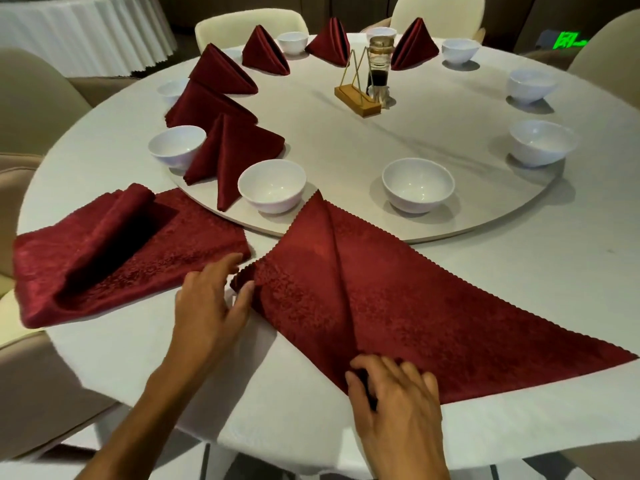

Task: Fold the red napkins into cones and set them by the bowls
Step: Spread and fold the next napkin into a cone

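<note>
Head view is looking down at a round tabletop (519, 299) under a white cloth. Nearest, the right hand (398, 400) is lying on the near corner of a red napkin (398, 306), its fingers (412, 375) curled over the cloth and the thumb tucked against the edge, pinching that corner. The napkin is lying flat in a triangle, one flap folded in along a centre crease, its far tip touching the rim of the turntable (467, 223) and its right corner reaching toward the tabletop's right edge. To the left, the left hand (211, 299) is resting at the napkin's left corner, fingers nearly straight, thumb and forefinger touching the small turned-up tip there; whether it is gripping the tip is not plain. Further left, a stack (114, 268) of unfolded red napkins is lying on the cloth, the top one partly rolled back.

On the turntable, two white bowls (272, 185) are sitting at the near rim, one just beyond the napkin's tip and the other to its right. A finished cone (232, 150) is standing between the left one and another bowl further left. More cones are following the rim round the left side and the back, with bowls beside them. On the right side, three bowls are sitting with no cone near them. Near the middle, a wooden holder (356, 98) with a wire frame is standing just beside a sauce bottle (379, 64). Cream chairs (249, 24) are standing round the far side.
</note>
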{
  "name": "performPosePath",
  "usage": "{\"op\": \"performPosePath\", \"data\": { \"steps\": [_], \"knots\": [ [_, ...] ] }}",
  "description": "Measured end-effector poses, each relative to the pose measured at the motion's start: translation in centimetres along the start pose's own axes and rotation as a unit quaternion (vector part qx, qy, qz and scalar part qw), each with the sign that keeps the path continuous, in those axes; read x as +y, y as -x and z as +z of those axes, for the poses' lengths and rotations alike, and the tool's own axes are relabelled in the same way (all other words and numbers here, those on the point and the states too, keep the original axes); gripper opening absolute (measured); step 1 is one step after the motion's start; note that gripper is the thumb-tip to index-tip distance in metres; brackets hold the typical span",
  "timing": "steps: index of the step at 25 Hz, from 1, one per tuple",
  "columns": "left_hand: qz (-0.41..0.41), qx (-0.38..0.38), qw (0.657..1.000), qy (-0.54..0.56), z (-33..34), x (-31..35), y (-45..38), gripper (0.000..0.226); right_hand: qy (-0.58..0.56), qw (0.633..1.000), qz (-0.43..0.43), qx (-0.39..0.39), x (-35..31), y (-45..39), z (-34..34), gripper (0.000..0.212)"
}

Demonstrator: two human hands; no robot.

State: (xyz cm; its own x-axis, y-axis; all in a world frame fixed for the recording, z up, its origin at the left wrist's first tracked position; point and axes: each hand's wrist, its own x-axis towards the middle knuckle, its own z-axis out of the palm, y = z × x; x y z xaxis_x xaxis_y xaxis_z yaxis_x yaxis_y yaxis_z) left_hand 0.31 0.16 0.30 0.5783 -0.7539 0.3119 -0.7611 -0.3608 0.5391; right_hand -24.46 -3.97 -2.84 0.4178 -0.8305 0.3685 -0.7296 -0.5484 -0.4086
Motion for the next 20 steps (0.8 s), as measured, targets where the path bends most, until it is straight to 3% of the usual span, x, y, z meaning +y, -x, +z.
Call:
{"op": "performPosePath", "data": {
  "steps": [2,4,10,15,17,19,20],
  "knots": [
    [-0.062,-0.037,0.990,0.118,-0.2,-0.9,-0.5,0.029,0.001,1.000,0.001,-0.001,0.2,0.2,-0.1,0.023],
    [-0.074,-0.052,0.983,0.162,0.0,-1.2,-1.1,0.024,-0.006,1.000,0.003,0.000,0.1,0.3,-0.2,0.023],
    [-0.108,-0.075,0.984,0.116,0.8,-2.7,-2.3,0.018,0.008,1.000,-0.026,-0.002,1.1,0.8,-0.3,0.030],
    [-0.136,-0.046,0.986,0.079,0.6,-1.4,-2.3,0.037,0.030,0.995,-0.099,0.010,2.6,1.2,-0.2,0.029],
    [-0.078,0.013,0.997,0.025,-0.1,0.1,-0.9,0.030,0.031,0.994,-0.102,0.011,2.5,1.1,-0.1,0.028],
    [0.120,0.021,0.992,-0.017,0.4,2.7,2.5,0.026,0.022,0.995,-0.092,0.011,2.4,1.0,-0.2,0.028],
    [0.222,-0.033,0.974,-0.029,1.2,4.2,5.4,0.034,0.019,0.996,-0.089,0.005,2.4,1.0,-0.3,0.027]
  ]
}}
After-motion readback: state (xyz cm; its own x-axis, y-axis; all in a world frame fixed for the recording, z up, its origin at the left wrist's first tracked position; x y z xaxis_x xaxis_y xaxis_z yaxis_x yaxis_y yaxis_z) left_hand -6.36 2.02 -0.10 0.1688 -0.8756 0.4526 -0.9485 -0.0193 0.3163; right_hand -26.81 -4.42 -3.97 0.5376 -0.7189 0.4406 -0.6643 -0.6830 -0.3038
